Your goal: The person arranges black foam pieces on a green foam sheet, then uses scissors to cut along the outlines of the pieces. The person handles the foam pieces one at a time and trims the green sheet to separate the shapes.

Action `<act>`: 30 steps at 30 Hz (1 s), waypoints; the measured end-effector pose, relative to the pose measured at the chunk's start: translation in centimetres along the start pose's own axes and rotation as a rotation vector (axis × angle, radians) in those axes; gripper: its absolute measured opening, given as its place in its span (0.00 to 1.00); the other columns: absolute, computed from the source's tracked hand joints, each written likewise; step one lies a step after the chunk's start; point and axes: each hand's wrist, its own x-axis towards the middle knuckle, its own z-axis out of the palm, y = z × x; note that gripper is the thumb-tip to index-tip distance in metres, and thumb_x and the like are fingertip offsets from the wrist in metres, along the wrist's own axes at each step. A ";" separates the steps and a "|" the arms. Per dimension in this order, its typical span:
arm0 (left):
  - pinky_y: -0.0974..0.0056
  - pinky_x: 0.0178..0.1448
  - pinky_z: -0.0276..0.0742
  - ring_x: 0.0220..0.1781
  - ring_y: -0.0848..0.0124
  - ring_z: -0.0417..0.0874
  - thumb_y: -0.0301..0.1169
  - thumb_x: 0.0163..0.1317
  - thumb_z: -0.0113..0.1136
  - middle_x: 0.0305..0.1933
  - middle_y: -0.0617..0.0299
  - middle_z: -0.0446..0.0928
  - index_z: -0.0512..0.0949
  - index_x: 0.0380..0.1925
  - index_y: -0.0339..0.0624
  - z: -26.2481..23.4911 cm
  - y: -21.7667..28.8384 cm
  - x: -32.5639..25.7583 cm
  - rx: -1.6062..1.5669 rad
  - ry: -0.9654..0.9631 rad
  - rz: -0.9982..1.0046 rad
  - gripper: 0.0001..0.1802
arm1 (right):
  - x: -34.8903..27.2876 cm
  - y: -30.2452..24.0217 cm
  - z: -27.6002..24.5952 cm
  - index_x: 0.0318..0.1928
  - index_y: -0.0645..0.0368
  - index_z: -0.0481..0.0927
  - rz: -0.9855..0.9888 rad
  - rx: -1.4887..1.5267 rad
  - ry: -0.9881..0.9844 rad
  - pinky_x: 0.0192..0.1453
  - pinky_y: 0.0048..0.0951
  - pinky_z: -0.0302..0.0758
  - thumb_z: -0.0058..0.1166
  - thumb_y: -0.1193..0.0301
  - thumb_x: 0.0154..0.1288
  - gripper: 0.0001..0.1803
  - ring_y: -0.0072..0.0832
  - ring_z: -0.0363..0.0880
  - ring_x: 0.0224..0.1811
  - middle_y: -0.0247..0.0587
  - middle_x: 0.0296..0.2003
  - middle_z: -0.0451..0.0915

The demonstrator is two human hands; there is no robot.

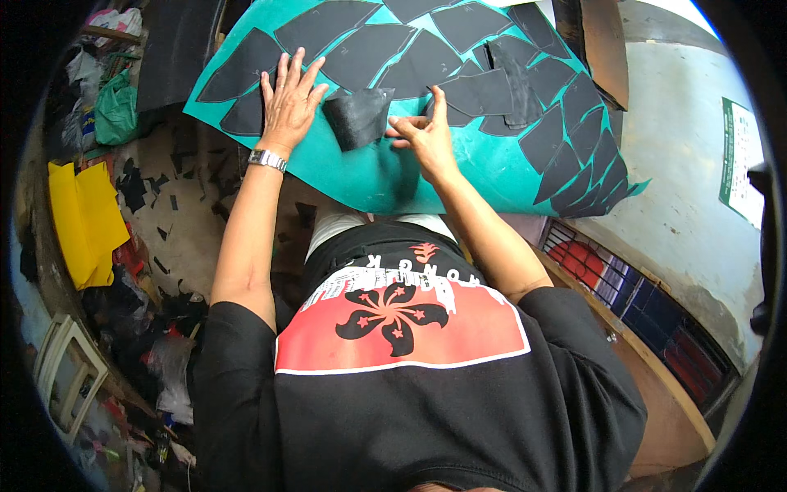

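Note:
A teal sheet (393,182) lies in front of me, with several black, curved, leaf-like cut pieces (377,57) lying on it close together. My left hand (288,102) is flat on the pieces at the left, fingers spread, a metal watch on its wrist. Toward the middle, my right hand (426,139) has its index finger stretched to the edge of a loose black piece (477,93), its other digits bent and apart. Beside those digits a glossy black curled piece (358,119) bends up from the sheet. Whether they touch it, I cannot tell.
Yellow sheet material (86,221) lies at the left, near a green plastic bag (117,108). Black scraps (135,184) litter the floor below. A pale wall (676,107) and a dark metal grille (607,271) stand at the right, beside a wooden edge (656,353).

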 end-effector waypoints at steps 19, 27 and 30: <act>0.35 0.79 0.40 0.81 0.57 0.53 0.52 0.77 0.37 0.80 0.68 0.56 0.61 0.74 0.76 -0.1 0.7 0.8 0.032 0.033 -0.012 0.26 | -2.6 -8.7 -1.4 0.75 0.51 0.56 -0.506 0.087 -0.215 0.38 0.19 0.74 0.62 0.90 0.53 0.51 0.17 0.73 0.31 0.30 0.29 0.73; 0.38 0.81 0.38 0.82 0.61 0.50 0.52 0.78 0.34 0.82 0.72 0.52 0.59 0.74 0.77 -0.4 1.0 0.8 0.077 -0.024 -0.049 0.26 | -2.1 -10.2 -3.1 0.73 0.50 0.60 -0.473 0.217 -0.148 0.33 0.22 0.76 0.64 0.90 0.51 0.49 0.19 0.76 0.28 0.33 0.29 0.76; 0.38 0.81 0.38 0.82 0.60 0.51 0.53 0.77 0.36 0.81 0.72 0.53 0.60 0.74 0.77 -0.3 0.8 0.6 0.132 -0.025 -0.045 0.27 | -2.8 -14.8 -6.2 0.68 0.54 0.65 -0.696 -0.164 0.110 0.33 0.19 0.73 0.63 0.86 0.55 0.40 0.15 0.75 0.28 0.32 0.31 0.80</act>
